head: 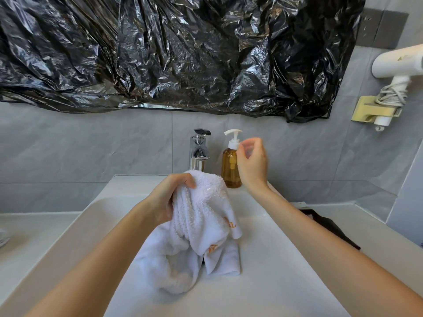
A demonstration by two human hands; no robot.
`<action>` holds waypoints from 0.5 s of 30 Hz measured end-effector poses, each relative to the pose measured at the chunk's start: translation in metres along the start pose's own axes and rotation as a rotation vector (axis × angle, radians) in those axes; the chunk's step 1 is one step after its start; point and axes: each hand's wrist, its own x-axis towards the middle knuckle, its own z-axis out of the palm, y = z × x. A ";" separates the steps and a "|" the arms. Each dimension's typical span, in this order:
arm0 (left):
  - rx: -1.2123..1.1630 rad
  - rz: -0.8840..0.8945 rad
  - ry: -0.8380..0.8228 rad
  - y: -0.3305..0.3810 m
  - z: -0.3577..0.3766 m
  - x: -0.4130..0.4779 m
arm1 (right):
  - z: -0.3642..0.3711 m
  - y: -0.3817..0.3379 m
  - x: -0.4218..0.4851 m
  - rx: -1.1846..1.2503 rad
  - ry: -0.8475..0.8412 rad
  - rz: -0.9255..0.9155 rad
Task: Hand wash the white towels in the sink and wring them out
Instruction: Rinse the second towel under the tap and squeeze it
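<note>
The left hand [168, 197] is holding a bunched white terry towel with orange embroidered lettering [201, 225] up over the wide white ceramic sink [286, 259]; its grip is closed round the top of the bundle, fingers curling over the fold, while the lower folds are hanging down and resting on the basin floor. Just behind the towel, the chrome single-lever tap [198, 149] is standing with no water visibly running. Beside it on the back ledge is sitting an amber pump bottle with a white nozzle [231, 167]. The right hand [251, 162] is hovering just beside the pump head, its grip loosely curled and holding nothing; it is blurred, so contact with the pump is hard to judge.

This appears to be the soaping step: a small glossy patch is showing on the towel's top, though whether that is soap I cannot tell. The next move probably calls for rubbing the folds together, or pressing the pump again.

The basin is offering broad open room on both sides of the towel. A dark cloth [329, 227] is lying on the bench at the right rim, well apart from the hands.
</note>
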 end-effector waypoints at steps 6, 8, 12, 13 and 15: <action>-0.040 0.056 0.182 0.005 -0.004 0.003 | -0.019 -0.012 -0.048 0.175 -0.928 0.547; -0.039 0.096 0.312 0.004 -0.010 0.007 | -0.020 -0.005 -0.048 0.244 -0.861 0.505; 0.275 0.329 0.500 -0.009 -0.019 0.016 | -0.009 -0.019 -0.049 0.200 -0.587 0.305; 0.327 0.354 0.510 -0.013 -0.018 0.018 | -0.005 -0.026 -0.051 0.182 -0.549 0.284; 0.268 0.305 0.510 -0.017 -0.014 0.020 | 0.005 -0.036 -0.055 0.111 -0.517 0.285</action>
